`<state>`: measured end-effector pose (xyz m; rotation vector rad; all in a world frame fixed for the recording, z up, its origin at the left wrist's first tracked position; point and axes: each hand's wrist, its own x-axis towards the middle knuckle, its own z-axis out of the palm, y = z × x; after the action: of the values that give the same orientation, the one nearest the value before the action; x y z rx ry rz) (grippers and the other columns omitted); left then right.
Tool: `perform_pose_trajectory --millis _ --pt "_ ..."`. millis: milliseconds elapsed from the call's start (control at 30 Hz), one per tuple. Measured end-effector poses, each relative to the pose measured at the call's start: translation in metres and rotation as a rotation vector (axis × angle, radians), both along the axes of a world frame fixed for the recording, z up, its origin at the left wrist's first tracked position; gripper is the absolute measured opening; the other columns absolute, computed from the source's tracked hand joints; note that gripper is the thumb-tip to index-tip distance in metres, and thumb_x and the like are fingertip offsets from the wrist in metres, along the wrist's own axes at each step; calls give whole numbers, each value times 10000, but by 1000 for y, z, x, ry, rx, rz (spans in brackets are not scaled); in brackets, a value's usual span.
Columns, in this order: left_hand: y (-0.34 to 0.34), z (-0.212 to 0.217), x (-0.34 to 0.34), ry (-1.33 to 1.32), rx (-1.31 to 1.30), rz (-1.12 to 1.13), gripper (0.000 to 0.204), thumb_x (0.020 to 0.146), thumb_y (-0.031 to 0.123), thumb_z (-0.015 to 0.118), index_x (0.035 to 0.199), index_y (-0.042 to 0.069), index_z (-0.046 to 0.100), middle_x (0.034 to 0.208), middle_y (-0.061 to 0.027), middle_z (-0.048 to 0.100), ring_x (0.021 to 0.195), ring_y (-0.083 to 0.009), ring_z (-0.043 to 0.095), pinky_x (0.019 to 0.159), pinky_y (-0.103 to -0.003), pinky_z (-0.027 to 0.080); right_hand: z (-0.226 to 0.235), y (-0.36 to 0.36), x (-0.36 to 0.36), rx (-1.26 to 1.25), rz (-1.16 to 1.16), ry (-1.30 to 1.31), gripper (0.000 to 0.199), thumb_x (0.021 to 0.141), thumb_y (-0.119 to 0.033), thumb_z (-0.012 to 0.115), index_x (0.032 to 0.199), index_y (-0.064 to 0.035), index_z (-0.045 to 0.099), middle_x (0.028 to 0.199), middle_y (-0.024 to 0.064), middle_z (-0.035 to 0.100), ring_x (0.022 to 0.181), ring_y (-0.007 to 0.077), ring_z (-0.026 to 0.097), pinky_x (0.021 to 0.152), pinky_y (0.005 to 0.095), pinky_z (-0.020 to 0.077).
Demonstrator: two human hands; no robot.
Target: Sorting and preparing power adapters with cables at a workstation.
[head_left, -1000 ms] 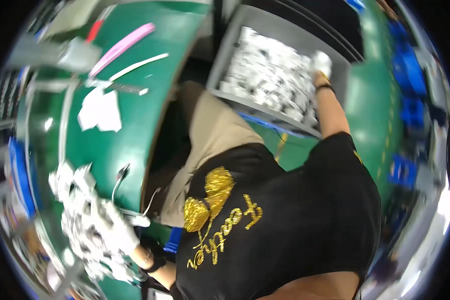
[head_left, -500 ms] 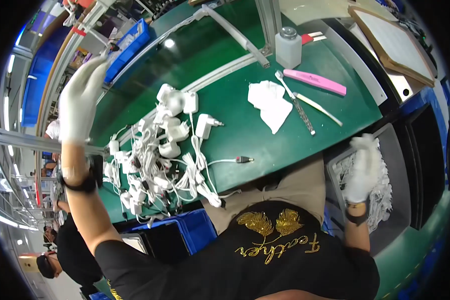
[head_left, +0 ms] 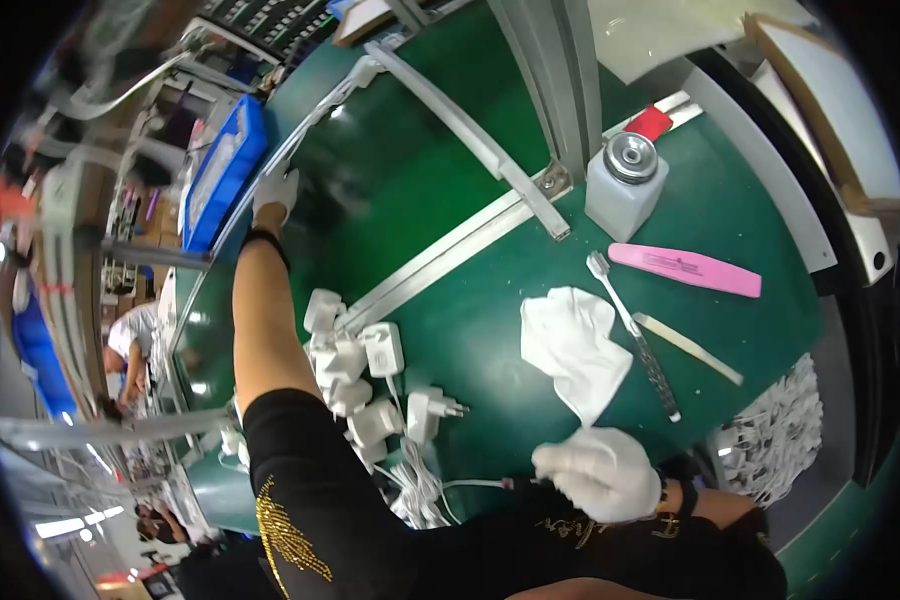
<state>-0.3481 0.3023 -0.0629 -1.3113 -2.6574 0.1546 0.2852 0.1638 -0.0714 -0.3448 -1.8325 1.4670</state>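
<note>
White adapters [head_left: 374, 422], heaped beside the left forearm [head_left: 270, 335], are touched by neither hand. Right hand [head_left: 602, 475]: shifted from grey bin [head_left: 838, 410] to beside cloth [head_left: 575, 340]; fingers curled, contents cannot be told. Left hand [head_left: 277, 190]: lowered near blue tray [head_left: 254, 135], grip indiscernible.

Wide fisheye view from head height, downward over the near green workbench [head_left: 465, 330].
</note>
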Motion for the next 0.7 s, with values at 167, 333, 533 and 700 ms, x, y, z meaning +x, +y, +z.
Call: perform_pose_trajectory --millis 167,333,533,700 --pt "-4 -47 -78 83 152 -121 504 974 477 416 1428 265 463 1431 -243 449 1306 -427 432 1075 -446 382 -1 18 0 -9 151 -23 363 782 17 676 1142 -11 651 793 85 671 591 240 607 514 335 483" --pt "-16 -51 -100 31 243 -346 456 1001 362 402 1374 126 515 1404 -248 476 1291 -395 466 1061 -482 386 -7 11 6 -45 181 -54 373 811 67 603 1177 0 633 821 101 700 648 245 646 572 319 512" --pt "-20 36 -15 245 -184 -149 294 970 211 416 1074 43 634 1055 -235 671 1002 -417 647 842 -509 517 4 10 -6 -54 107 -64 360 837 84 567 1183 4 628 857 127 695 687 216 660 582 307 515" --pt "-57 116 99 -834 480 -54 328 955 260 549 1188 34 597 1016 -174 707 916 -269 694 818 -346 539 4 -5 -1 -128 10 -140 309 908 65 528 1196 15 627 890 115 691 718 144 648 606 248 499"
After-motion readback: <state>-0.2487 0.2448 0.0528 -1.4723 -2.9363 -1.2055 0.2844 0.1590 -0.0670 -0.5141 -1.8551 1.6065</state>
